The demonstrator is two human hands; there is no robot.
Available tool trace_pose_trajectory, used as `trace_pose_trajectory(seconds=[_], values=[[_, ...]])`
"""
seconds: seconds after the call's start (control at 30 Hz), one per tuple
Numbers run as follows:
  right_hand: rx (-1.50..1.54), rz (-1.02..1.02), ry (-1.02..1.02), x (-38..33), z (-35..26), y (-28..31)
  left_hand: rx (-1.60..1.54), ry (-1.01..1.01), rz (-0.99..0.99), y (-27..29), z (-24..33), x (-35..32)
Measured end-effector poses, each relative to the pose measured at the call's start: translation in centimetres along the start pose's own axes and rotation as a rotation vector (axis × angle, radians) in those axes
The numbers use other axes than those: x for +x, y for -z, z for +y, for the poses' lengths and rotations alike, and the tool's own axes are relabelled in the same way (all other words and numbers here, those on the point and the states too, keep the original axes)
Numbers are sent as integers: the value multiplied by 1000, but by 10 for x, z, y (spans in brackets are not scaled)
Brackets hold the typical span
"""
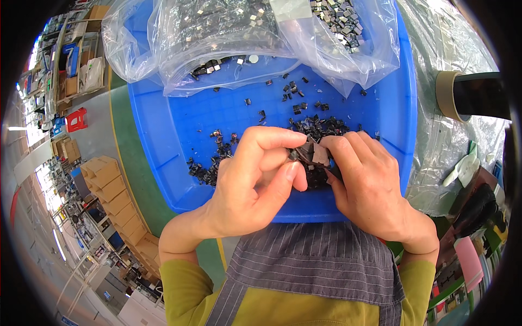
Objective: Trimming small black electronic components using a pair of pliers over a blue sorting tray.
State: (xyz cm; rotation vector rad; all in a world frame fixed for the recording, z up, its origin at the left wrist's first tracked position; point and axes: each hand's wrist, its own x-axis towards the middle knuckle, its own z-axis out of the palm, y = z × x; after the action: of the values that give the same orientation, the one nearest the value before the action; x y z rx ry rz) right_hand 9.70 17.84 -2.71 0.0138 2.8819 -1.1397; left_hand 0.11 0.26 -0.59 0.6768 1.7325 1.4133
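Small dark piece (294,155); flat brownish-grey piece (321,155) near it; both between hands (367,176).

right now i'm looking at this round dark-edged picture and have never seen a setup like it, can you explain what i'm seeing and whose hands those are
There's no machine here: these are the bare hands of the person wearing the camera. This single view comes from a wide fisheye camera on the head, looking down, which is why straight edges bend.

In front of the person is a blue tray. Small dark pieces lie scattered and heaped in it, and clear plastic bagging with more pieces lies at its far end.

The right hand appears to pinch a brownish flat piece. The left hand curls close beside it; whether it has a grip on anything is hard to tell.
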Motion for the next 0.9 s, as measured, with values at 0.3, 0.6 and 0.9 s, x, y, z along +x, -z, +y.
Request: trace_pose_trajectory(seconds=[0.3, 0.6, 0.9], values=[[15, 18, 0, 3, -1, 5, -185, 139, 50, 3, 6, -1], [-117, 81, 52, 2, 2, -2, -119, 88, 43, 2, 3, 0], [-133, 76, 44, 0, 2, -3, 26, -8, 127, -4, -4, -3]])
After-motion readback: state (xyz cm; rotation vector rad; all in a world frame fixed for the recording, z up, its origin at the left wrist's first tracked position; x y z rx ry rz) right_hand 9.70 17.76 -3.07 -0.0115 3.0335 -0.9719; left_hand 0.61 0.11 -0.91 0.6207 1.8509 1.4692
